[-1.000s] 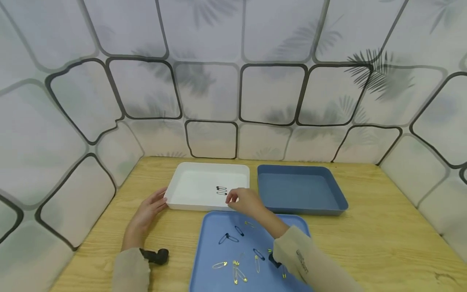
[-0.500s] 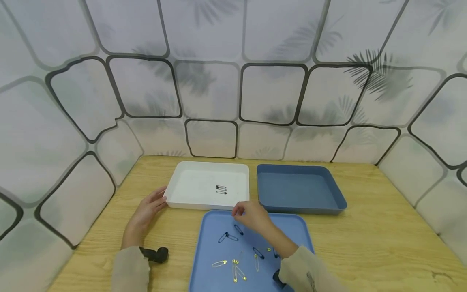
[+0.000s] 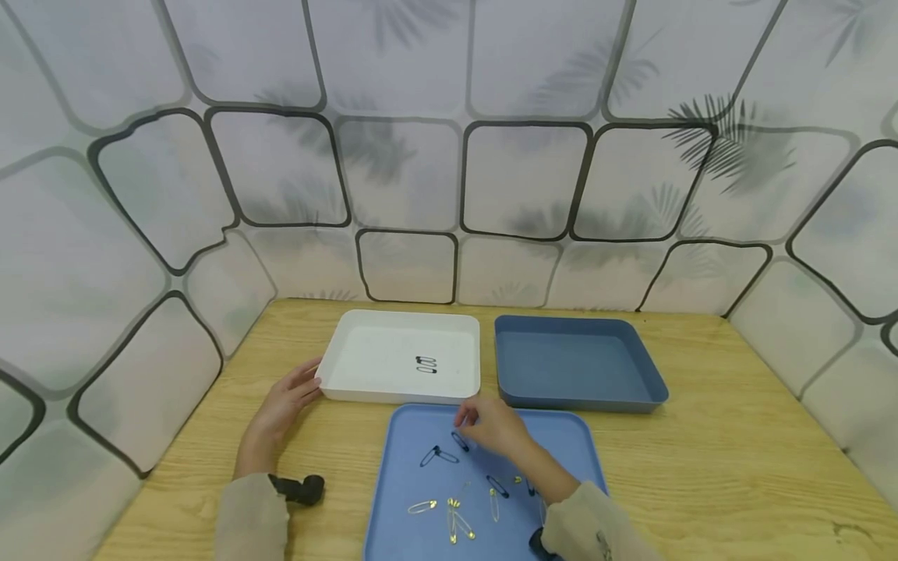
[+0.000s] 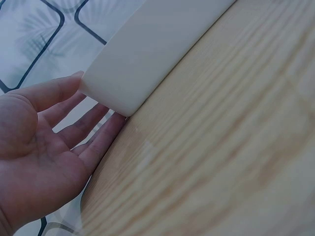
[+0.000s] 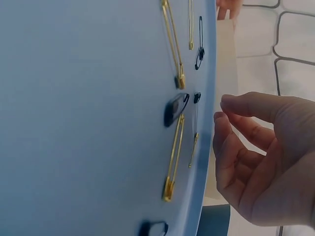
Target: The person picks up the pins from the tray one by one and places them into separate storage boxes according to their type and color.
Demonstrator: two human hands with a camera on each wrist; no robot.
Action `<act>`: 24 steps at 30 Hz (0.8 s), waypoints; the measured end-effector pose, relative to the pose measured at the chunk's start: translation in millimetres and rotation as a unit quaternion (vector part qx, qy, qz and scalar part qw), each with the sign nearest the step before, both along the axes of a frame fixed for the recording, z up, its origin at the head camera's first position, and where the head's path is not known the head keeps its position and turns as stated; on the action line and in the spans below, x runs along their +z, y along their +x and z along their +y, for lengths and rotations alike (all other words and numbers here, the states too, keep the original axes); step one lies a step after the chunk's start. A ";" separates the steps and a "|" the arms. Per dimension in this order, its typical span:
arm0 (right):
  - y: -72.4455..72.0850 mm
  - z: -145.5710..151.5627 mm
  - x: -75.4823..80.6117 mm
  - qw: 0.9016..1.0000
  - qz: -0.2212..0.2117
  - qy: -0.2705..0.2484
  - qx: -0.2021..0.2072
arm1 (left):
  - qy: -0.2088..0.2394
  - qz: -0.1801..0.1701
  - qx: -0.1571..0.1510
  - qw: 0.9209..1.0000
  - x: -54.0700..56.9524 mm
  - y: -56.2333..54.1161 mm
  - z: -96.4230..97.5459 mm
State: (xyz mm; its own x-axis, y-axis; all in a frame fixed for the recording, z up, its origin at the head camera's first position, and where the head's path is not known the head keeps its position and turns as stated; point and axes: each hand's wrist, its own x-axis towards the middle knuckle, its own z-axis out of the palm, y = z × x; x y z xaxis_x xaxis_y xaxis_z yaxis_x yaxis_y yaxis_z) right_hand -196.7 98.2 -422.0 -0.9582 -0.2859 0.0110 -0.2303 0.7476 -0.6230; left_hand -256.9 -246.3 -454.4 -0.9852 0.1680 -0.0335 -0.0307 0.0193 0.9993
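Observation:
My left hand (image 3: 279,409) touches the left front corner of the white tray (image 3: 372,393) with its fingers fairly straight; in the left wrist view its thumb (image 4: 59,91) meets the tray's edge. A small stack of black safety pins (image 3: 426,365) lies inside that tray. My right hand (image 3: 493,427) hovers over the far part of the light blue tray (image 3: 386,483), beside a black safety pin (image 3: 459,442). In the right wrist view its thumb and bent index finger are slightly apart, with nothing seen between them. More black safety pins (image 3: 439,455) and gold safety pins (image 3: 459,522) lie scattered there.
A dark blue tray (image 3: 578,362) stands right of the white one on the wooden table (image 3: 737,467). Patterned fabric walls (image 3: 407,171) enclose the table's back and sides. My right forearm passes over part of the light blue tray.
My right hand has moved from the white tray's front edge back and slightly right, over the light blue tray. The left hand stays at the corner. The pins in the white tray look unchanged.

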 end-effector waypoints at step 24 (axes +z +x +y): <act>0.2 0.6 -11.0 0.999 -0.038 0.023 0.008 | -0.006 -0.003 0.006 1.000 1.0 -0.3 0.7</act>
State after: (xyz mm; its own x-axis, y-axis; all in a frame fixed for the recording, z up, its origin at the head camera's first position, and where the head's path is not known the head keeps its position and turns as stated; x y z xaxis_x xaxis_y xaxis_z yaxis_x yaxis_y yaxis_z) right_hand -196.5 98.8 -433.0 -0.9511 -0.2996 -0.0745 -0.1962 0.7728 -0.6036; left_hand -257.1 -245.6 -453.4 -0.9868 0.1564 -0.0418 -0.0374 0.0307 0.9988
